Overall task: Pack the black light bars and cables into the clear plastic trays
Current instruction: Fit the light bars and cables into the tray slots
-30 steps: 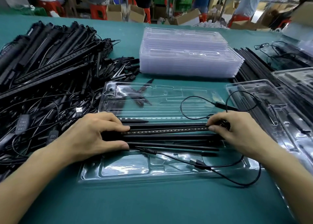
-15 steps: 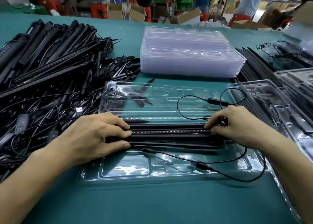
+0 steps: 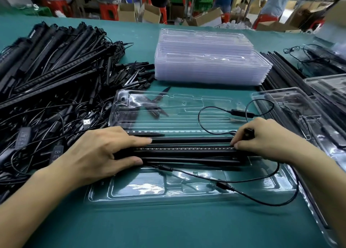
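Leftward shifts the cable (image 3: pixel 236 112) since before; the right hand (image 3: pixel 265 137) pinches the right end of the light bars (image 3: pixel 187 150), the left hand (image 3: pixel 101 154) clasps the other end, across the middle of the clear tray (image 3: pixel 187 193).

Left hand (image 3: pixel 101 154) clasps the light bars (image 3: pixel 187 150); right hand (image 3: pixel 267 137), fingers (image 3: pixel 239 138) curled, pinches their other end.

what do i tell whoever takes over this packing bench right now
Left hand grips the left end of the light bars; right hand grips the right end.
The bars lie across the middle of the open tray; can't tell if they are seated.
Cable trails loose over the tray's near part and past its edge.
Left: tuck in the cable, then take from the spare trays.
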